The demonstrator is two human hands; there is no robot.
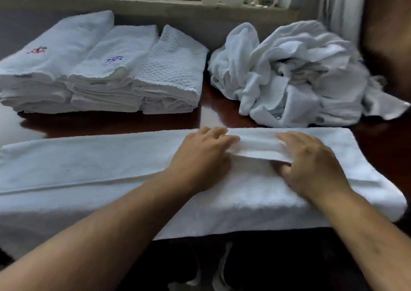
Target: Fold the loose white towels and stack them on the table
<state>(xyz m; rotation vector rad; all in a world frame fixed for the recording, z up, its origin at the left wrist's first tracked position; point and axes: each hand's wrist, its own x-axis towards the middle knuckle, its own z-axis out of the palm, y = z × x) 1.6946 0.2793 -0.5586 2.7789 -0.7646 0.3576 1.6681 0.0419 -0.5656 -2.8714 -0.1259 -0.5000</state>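
Keeps a long white towel (89,164) laid flat along the near edge of the tabletop (111,121). Pinches its raised fold in the right hand (311,164), grip narrow. Rests the left hand (204,157) on the fold's other end, grip unclear. Beyond: folded stacks (100,68) left, loose pile (289,75) right.

No legible text, only blurred embroidery (37,50) on folded towels (73,39)

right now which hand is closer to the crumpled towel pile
Right. The right hand grips the spread towel straight in front of the crumpled pile; the left hand presses it further left.
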